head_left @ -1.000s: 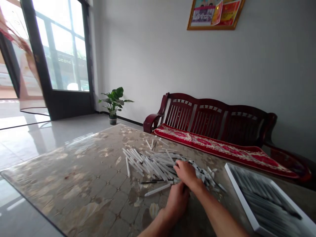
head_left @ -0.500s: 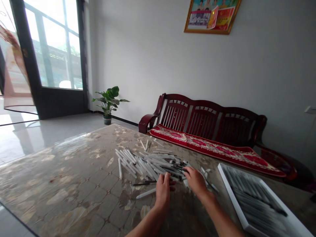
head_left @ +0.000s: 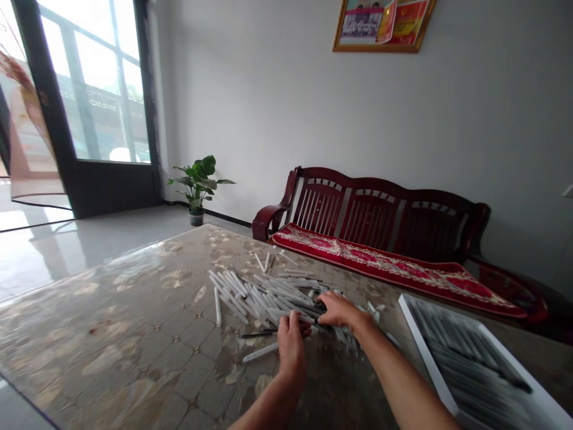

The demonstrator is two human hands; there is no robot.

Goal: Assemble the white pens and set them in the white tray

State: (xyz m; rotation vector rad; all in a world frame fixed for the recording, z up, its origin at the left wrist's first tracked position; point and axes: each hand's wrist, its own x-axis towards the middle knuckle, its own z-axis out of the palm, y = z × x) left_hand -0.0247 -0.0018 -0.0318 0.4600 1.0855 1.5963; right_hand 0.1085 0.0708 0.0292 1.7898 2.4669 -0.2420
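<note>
A loose heap of whitish, translucent pens [head_left: 250, 295] with dark ends lies on the table. At the heap's near edge, my left hand [head_left: 290, 346] has its thumb and fingers closed on a pale pen. My right hand [head_left: 340, 312] reaches into the heap's right end, fingers bent and closed around dark parts there; exactly what they grip is blurred and partly hidden. The two hands are close together, a small gap between their fingertips. A single white pen [head_left: 259, 352] lies just left of my left hand, with a thin black stick [head_left: 257, 334] beyond it.
On the right of the patterned table [head_left: 147, 364] stands a shallow white box [head_left: 432, 364] filled with rows of pens. Small clear pieces [head_left: 373, 310] lie between heap and box. Behind the table are a dark red wooden bench [head_left: 367, 203] and a potted plant [head_left: 197, 182].
My right hand has moved left, closer to my left hand and over the dark ends of the heap. My left hand has shifted slightly left. The view has tilted down a little.
</note>
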